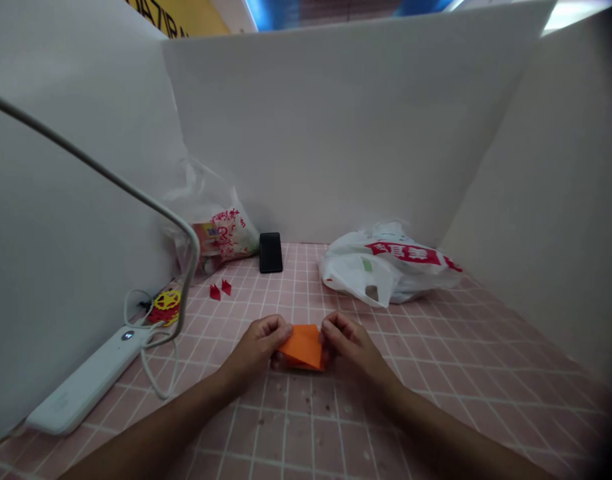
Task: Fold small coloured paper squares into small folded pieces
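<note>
A piece of folded orange paper is held between my two hands, just over the pink tiled tabletop. My left hand pinches its left edge, thumb on top. At the right edge, my right hand is closed with thumb and fingers gripping the paper. A lower layer of the same orange paper shows beneath the top one. The fingers under the sheet are mostly hidden.
Two small red folded pieces lie left, near a black phone. Plastic bags stand back left and back right. A white power strip, cables and red-yellow cutouts line the left wall; a grey bent rod crosses overhead.
</note>
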`<state>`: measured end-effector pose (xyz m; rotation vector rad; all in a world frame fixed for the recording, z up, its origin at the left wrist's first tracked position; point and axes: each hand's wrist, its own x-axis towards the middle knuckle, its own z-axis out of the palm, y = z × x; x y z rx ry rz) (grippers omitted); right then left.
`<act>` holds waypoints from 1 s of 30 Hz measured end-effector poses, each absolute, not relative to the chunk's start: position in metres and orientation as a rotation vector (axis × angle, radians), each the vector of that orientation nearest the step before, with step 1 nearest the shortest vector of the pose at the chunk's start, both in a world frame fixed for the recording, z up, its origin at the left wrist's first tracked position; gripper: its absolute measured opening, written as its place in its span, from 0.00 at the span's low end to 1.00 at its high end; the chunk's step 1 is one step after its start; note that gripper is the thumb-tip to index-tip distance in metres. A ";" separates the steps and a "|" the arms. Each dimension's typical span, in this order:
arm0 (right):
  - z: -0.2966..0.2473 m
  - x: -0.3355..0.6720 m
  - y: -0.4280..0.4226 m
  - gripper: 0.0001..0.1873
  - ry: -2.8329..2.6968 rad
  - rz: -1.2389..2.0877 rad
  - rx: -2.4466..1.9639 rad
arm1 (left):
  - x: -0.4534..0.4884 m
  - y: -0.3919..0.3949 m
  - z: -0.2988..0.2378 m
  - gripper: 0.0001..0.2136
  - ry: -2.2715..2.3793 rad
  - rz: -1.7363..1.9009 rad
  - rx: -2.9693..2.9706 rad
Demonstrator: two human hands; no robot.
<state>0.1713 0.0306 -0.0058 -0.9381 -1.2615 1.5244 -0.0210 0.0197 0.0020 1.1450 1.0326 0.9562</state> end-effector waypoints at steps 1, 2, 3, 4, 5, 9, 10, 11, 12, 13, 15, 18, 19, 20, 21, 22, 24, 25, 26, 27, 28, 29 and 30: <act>-0.004 0.171 0.029 0.18 -1.311 1.507 -0.935 | -0.021 0.019 0.001 0.18 1.004 0.932 1.171; -0.002 0.170 0.027 0.17 -1.385 1.540 -0.923 | -0.021 0.018 0.000 0.17 0.982 0.907 1.204; -0.001 0.169 0.025 0.17 -1.456 1.569 -0.928 | -0.020 0.017 -0.001 0.17 0.973 0.887 1.241; 0.001 0.169 0.023 0.16 -1.483 1.596 -0.941 | -0.020 0.016 -0.002 0.16 0.978 0.875 1.274; 0.001 0.168 0.022 0.16 -1.466 1.624 -0.953 | -0.019 0.015 -0.003 0.16 0.991 0.873 1.295; 0.000 0.167 0.022 0.17 -1.393 1.667 -1.009 | -0.019 0.016 -0.003 0.17 1.036 0.917 1.273; -0.001 0.167 0.023 0.17 -1.389 1.667 -1.022 | -0.020 0.016 -0.003 0.17 1.043 0.928 1.259; -0.002 0.168 0.024 0.17 -1.383 1.670 -1.032 | -0.020 0.017 -0.002 0.17 1.054 0.936 1.249; -0.004 0.168 0.025 0.17 -1.371 1.684 -1.037 | -0.020 0.017 -0.002 0.17 1.067 0.942 1.245; -0.005 0.168 0.025 0.18 -1.357 1.704 -1.042 | -0.020 0.017 -0.001 0.17 1.082 0.945 1.248; -0.006 0.168 0.025 0.19 -1.330 1.756 -1.055 | -0.020 0.017 0.002 0.18 1.104 0.948 1.267; -0.004 0.169 0.023 0.19 -1.187 1.879 -1.054 | -0.019 0.016 0.006 0.19 1.120 0.963 1.297; -0.003 0.170 0.023 0.19 -1.117 1.926 -1.019 | -0.020 0.017 0.008 0.19 1.120 0.988 1.302; -0.002 0.170 0.023 0.19 -1.046 1.973 -0.966 | -0.021 0.018 0.009 0.18 1.115 1.034 1.303; -0.001 0.171 0.024 0.18 -0.977 2.012 -0.904 | -0.022 0.020 0.009 0.16 1.099 1.086 1.314; 0.000 0.171 0.025 0.18 -0.918 2.043 -0.846 | -0.024 0.021 0.010 0.11 1.074 1.127 1.342; 0.001 0.172 0.027 0.18 -0.835 2.091 -0.782 | -0.026 0.023 0.010 0.12 1.019 1.158 1.478; 0.002 0.172 0.027 0.17 -0.815 2.108 -0.784 | -0.027 0.023 0.009 0.16 0.991 1.155 1.568; 0.002 0.171 0.027 0.17 -0.815 2.123 -0.802 | -0.028 0.023 0.009 0.16 0.971 1.150 1.654; 0.002 0.171 0.026 0.17 -0.829 2.131 -0.820 | -0.027 0.022 0.009 0.12 0.960 1.145 1.715; 0.001 0.170 0.025 0.16 -0.876 2.142 -0.840 | -0.027 0.021 0.008 0.07 0.970 1.144 1.731; 0.000 0.169 0.023 0.17 -0.940 2.128 -0.861 | -0.026 0.020 0.008 0.04 0.994 1.135 1.707; -0.001 0.169 0.021 0.17 -1.000 2.073 -0.882 | -0.025 0.019 0.008 0.06 1.028 1.121 1.636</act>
